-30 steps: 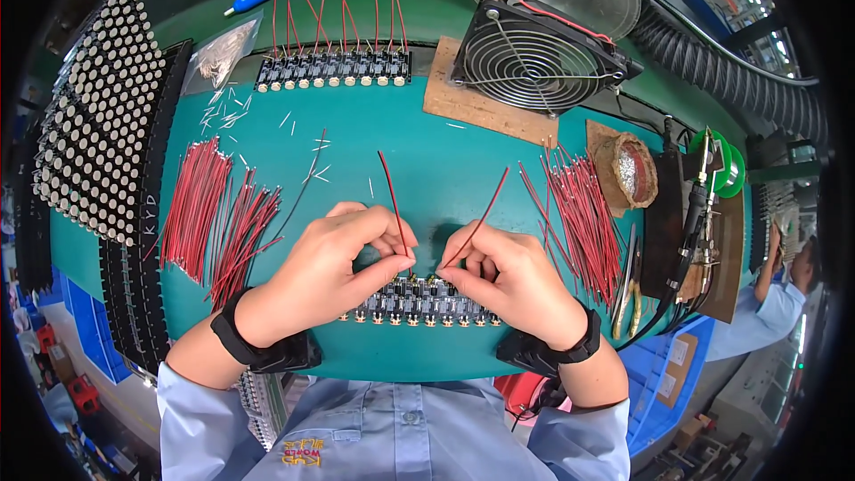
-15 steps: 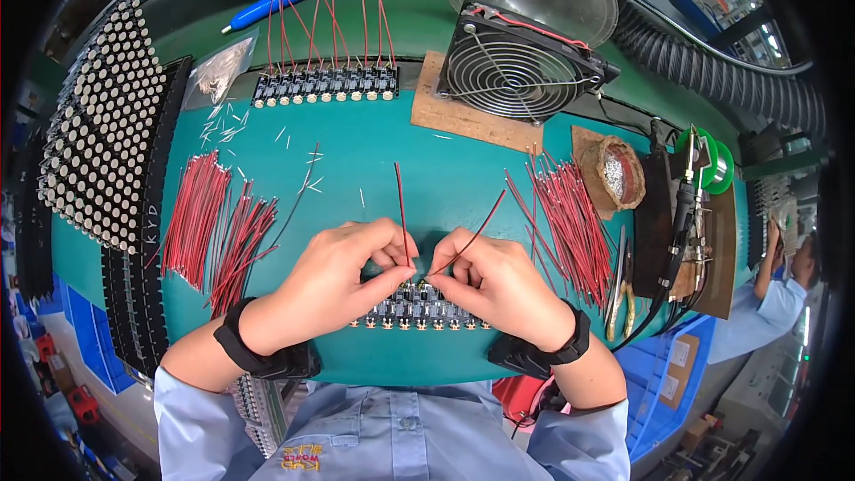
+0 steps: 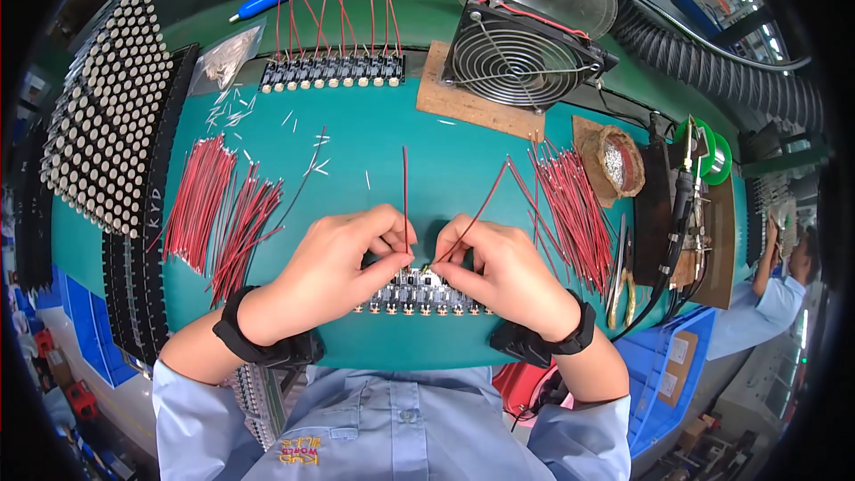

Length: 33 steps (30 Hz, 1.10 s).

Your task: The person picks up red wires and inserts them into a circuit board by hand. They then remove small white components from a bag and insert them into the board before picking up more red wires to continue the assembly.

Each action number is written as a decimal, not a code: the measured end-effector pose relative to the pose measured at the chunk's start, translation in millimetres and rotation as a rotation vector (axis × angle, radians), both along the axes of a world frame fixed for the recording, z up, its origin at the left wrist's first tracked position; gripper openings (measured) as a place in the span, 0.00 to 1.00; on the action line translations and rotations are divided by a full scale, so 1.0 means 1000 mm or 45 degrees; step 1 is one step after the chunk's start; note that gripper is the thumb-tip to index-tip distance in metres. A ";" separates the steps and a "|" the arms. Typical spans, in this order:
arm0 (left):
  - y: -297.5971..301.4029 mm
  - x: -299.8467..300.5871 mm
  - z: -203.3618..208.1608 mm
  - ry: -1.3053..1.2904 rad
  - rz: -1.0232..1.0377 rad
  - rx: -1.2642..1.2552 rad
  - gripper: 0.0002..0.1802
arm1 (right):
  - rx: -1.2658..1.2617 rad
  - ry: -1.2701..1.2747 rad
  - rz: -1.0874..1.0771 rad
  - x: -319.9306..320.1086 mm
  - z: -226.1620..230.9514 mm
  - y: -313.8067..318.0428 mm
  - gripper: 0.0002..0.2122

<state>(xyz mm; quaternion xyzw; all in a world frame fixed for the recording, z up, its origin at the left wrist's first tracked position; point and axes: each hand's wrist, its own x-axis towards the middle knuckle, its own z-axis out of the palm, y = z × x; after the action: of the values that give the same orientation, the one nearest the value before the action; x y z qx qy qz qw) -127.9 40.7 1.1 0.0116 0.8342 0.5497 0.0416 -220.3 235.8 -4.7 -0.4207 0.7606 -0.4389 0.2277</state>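
Note:
My left hand (image 3: 352,254) pinches a red wire (image 3: 406,187), which stands nearly upright above its fingertips. Between the closed fingers of my right hand (image 3: 503,272) is another red wire (image 3: 487,199), leaning up to the right. Both sets of fingertips meet the far edge of a strip of small circuit boards (image 3: 423,294) lying on the green mat in front of me. The lower wire ends are mostly hidden by the fingers, so I cannot tell whether they touch the boards.
Bundles of red wires (image 3: 198,205) lie left, with another wire bundle (image 3: 572,214) on the right. Farther back are a wired board strip (image 3: 334,72) and a fan (image 3: 521,53). A soldering iron (image 3: 681,214), a solder spool (image 3: 717,158) and tweezers (image 3: 617,281) sit at the right.
The whole view has shifted slightly, with the bench appearing higher. My fingertips are a little farther apart, and both hands keep their pinch on the red wires.

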 end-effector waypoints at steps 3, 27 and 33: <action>0.007 0.015 0.003 -0.009 0.004 -0.030 0.07 | 0.052 -0.028 0.014 0.013 0.002 0.005 0.07; 0.037 0.115 -0.005 0.273 0.417 -0.270 0.09 | -0.049 0.241 -0.253 0.080 -0.008 0.024 0.08; 0.045 0.089 -0.003 0.369 0.330 -0.284 0.10 | -0.049 0.047 -0.297 0.080 0.001 0.018 0.10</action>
<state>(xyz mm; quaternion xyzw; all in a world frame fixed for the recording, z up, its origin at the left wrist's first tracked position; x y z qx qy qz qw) -39.3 86.1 -1.6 -0.0216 0.8817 0.4473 -0.1486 -140.5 253.9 -3.8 -0.3418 0.7999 -0.4691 0.1528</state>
